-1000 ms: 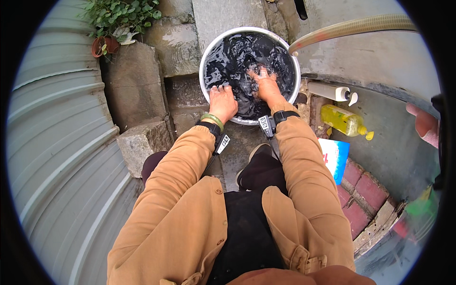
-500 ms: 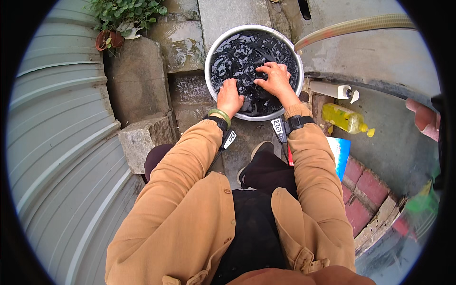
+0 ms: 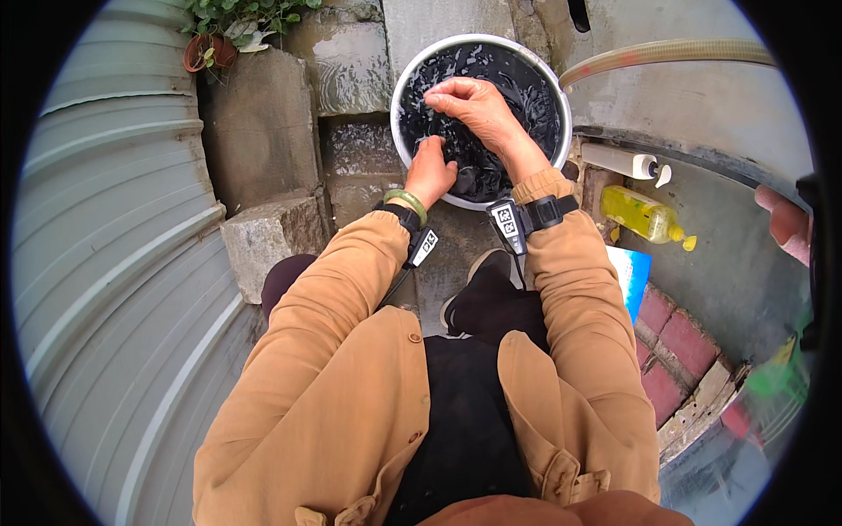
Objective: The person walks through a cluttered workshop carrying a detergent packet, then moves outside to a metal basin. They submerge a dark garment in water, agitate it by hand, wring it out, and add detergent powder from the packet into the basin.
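Dark, rippling water fills a round metal basin (image 3: pixel 566 118) in front of me. Black cloth (image 3: pixel 484 181) shows in the water near the basin's near side. My left hand (image 3: pixel 430 171), with a green bangle at its wrist, is at the near left rim, its fingers closed on dark cloth at the surface. Above the middle of the basin is my right hand (image 3: pixel 481 112), its fingers bent and pressed together toward the left. Whatever lies between those fingertips, if anything, is too dark to make out against the water.
A ribbed hose (image 3: pixel 667 54) reaches the basin's right rim. To the right lie a white pump bottle (image 3: pixel 614 160), a yellow liquid bottle (image 3: pixel 642 216) and red bricks (image 3: pixel 684 342). At left are stone blocks (image 3: pixel 274 237), a potted plant (image 3: pixel 209 53) and corrugated metal sheeting (image 3: pixel 123 228).
My right hand has moved left and away from me, lifted over the water with its fingers closing. My left hand has closed at the near left. The whole view has shifted slightly.
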Motion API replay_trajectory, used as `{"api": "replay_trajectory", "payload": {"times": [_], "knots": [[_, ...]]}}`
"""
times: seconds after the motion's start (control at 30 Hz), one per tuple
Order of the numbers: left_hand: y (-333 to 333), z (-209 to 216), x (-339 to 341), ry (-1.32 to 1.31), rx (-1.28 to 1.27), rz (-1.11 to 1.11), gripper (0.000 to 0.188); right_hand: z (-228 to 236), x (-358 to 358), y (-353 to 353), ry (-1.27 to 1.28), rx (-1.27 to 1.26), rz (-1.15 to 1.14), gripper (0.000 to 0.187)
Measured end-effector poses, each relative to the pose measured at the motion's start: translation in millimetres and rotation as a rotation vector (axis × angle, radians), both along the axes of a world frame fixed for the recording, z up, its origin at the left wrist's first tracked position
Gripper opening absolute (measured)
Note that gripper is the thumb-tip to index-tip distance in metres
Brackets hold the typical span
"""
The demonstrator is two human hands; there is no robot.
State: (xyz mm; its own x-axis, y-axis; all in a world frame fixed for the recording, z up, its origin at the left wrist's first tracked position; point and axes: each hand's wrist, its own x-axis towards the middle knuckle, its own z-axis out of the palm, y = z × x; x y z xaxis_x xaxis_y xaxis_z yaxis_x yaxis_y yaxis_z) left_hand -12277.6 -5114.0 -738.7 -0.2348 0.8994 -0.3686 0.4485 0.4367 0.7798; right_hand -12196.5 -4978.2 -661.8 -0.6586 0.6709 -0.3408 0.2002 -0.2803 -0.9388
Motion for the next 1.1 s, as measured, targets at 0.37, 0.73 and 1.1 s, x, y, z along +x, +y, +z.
{"api": "replay_trajectory", "payload": {"times": [0.37,0.73,1.1], "knots": [[49.6,4.9,-10.2,-0.968,-0.258,0.69,0.032,-23.2,56.9,7.8,-1.127,0.53,0.21,0.097],[28.8,12.2,-0.6,-0.745,-0.356,0.478,0.09,-86.2,66.7,-0.4,-1.079,0.626,0.202,0.093],[53.8,4.2,-7.8,-1.388,-0.35,0.504,0.088,-30.3,67.4,-15.9,-0.196,0.105,-0.364,0.037]]}}
